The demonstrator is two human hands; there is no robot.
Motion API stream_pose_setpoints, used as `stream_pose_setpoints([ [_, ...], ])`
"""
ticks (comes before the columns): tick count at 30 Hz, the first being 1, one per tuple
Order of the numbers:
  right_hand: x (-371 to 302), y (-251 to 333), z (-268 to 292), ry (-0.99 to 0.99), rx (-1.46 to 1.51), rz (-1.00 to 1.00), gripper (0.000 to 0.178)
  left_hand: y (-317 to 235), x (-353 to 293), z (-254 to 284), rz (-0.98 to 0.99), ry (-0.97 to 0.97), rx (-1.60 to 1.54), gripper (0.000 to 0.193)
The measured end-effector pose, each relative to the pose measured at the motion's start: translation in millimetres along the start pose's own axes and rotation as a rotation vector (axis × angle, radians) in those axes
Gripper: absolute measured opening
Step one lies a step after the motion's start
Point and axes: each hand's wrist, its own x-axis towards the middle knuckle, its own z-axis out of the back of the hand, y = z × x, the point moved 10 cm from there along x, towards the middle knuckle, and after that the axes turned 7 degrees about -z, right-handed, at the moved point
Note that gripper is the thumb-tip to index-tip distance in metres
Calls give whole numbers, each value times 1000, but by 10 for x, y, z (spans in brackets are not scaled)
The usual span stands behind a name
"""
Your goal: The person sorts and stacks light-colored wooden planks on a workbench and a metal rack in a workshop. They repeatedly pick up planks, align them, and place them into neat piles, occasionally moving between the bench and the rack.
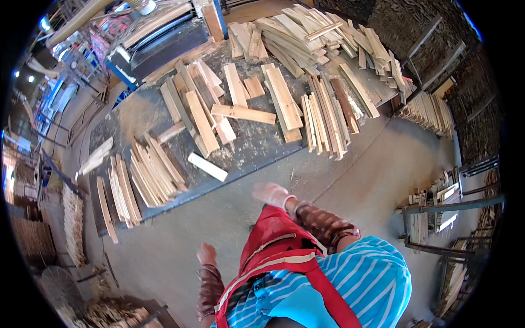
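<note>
My right hand hangs over the floor in front of my red apron, just short of the table's near edge. It is smeared by motion, so its fingers cannot be read; no object shows in it. Lower and to the left, my left hand hangs beside the apron, its fingers too blurred to make out. Both forearms wear brown patterned sleeves. Nearest the hands, a short pale board lies at the edge of the dark worktable. Behind it, a loose plank rests crosswise over other boards.
Narrow strips lie in bundles on the table's left part, and more upright-looking strips on its right. A large heap of planks covers the far right. A machine stands behind the table. Metal racks stand at right.
</note>
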Motion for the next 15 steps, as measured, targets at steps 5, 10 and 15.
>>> stream_pose_setpoints([
  [5,562,-1179,1238,-515,610,-525,65,310,2503,1075,141,-295,-1481,13],
  [10,1151,-2303,2274,-783,250,-736,90,-743,3673,1707,227,-243,-1387,58],
  [15,1583,-2808,2596,-507,50,-961,99,-1834,4281,2139,295,-14,-824,94],
])
